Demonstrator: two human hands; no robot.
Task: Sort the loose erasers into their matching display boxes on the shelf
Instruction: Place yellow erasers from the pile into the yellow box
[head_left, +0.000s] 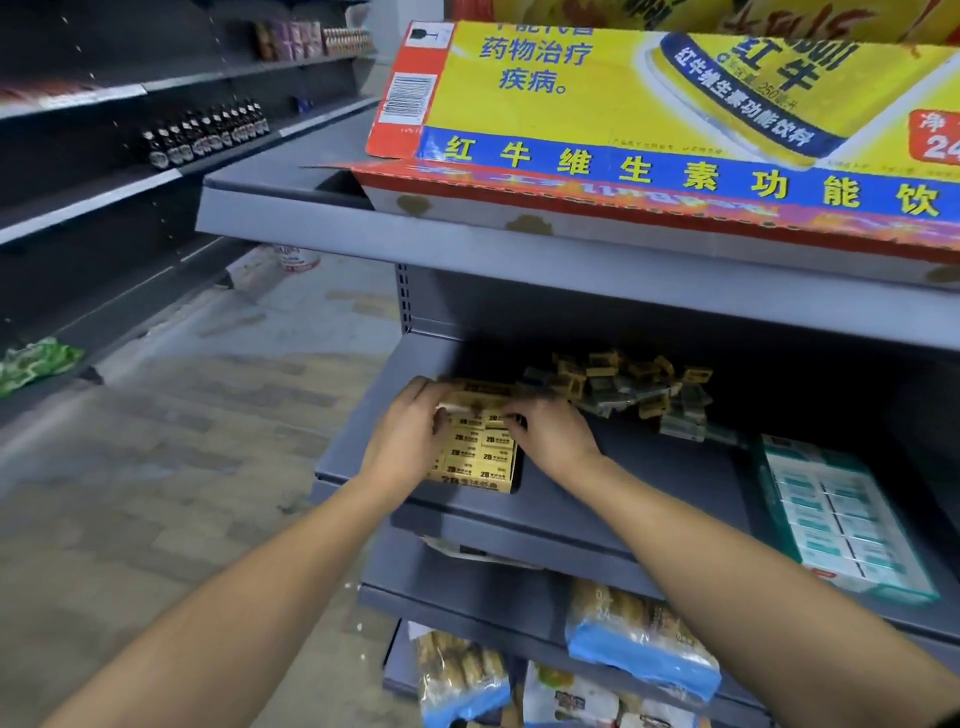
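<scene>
Two hands meet over the yellow cardboard display box of 2B erasers (475, 452), which sits at the left front of the grey metal shelf (623, 499), its near end just inside the shelf's front lip. My left hand (410, 434) wraps the box's left side, fingers curled over its far top corner. My right hand (553, 434) lies against the box's right edge, fingertips pinching a small yellow eraser (496, 418) at the top rows, though blur hides the exact grip. Beyond my right hand, toward the back of the shelf, lies the heap of loose yellow and green erasers (628, 395). Bare shelf opens right of that hand as far as the teal and white display box (841, 519), well apart. Overhead, the upper shelf edge (519, 244) hangs close, carrying a yellow drinks carton (649, 93).
</scene>
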